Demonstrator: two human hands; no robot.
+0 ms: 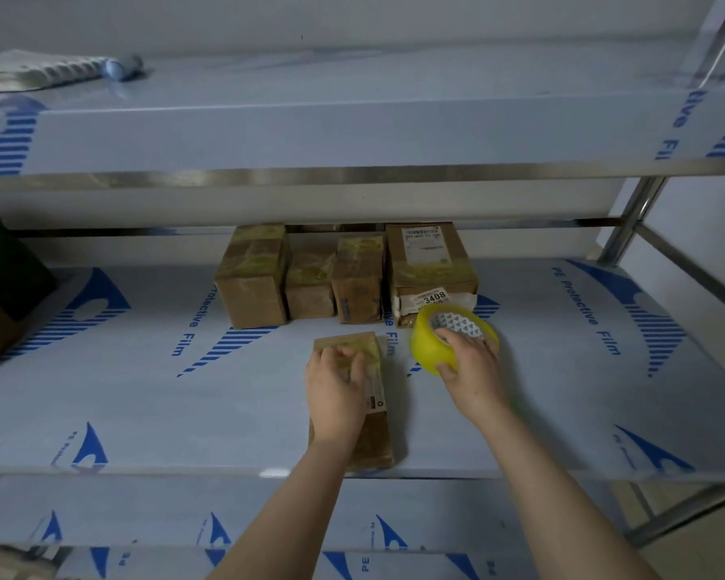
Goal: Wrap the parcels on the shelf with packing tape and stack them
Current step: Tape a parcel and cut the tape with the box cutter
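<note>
front parcel [379, 437]: brown, lying flat, lengthwise, near shelf [143, 412] front edge | back parcels [356, 278]: four, brown, taped, standing side by side at rear | tape [425, 349]: yellow roll, tilting, near rightmost one

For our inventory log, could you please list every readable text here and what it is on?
"3408": white label on the rightmost box.
"PE Protective Film": blue print on the shelf film.
Shipping label atop that box and sticker on the parcel under the left hand: too blurred.
</note>
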